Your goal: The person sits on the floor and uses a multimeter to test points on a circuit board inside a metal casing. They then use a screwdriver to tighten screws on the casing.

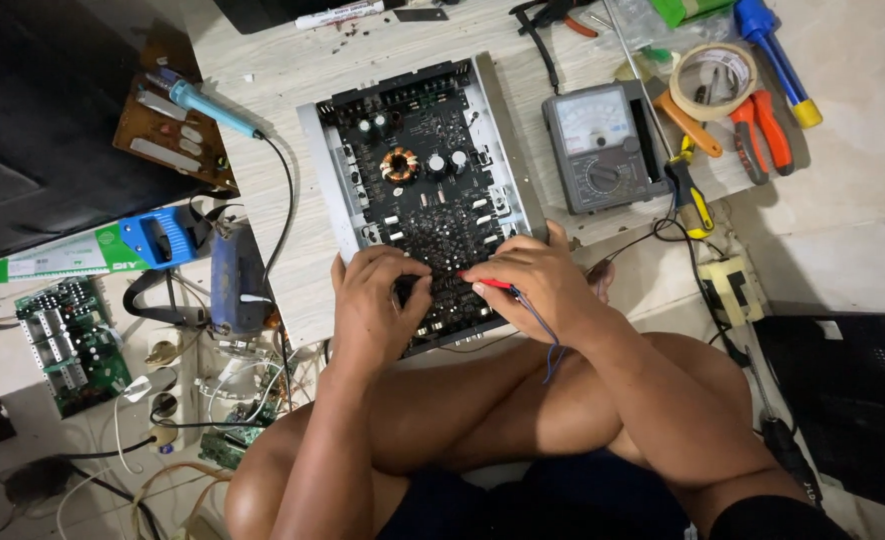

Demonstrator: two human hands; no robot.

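Pale, scuffed wooden work board [293, 70] laid low over a tiled floor; I sit cross-legged at its near edge, knees bare.

One large black circuit board in a grey metal chassis [418, 195] lies flat at the middle of the work board, tilted a little anticlockwise. It is densely packed: one copper-wound ring coil near the top, silver-topped round capacitors beside it, rows of small white blocks further down.

One grey analogue meter with a dial and needle window [603, 148] sits just right of the chassis. One brown bare circuit board [168, 135] at the far left edge, one blue-handled soldering iron [198, 100] lying across it. Two green circuit boards on the floor to my left; the bigger one [73, 340] is near the frame edge. One roll of tan tape [713, 80], one pair of orange-handled pliers [763, 135], one blue and yellow screwdriver [778, 55], all top right.

My left hand [378, 300] rests on the near end of the black board, fingers curled, pressing down; whether it holds anything I cannot tell. My right hand [538, 280] pinches one thin red probe [488, 283], its tip on the board between my hands.
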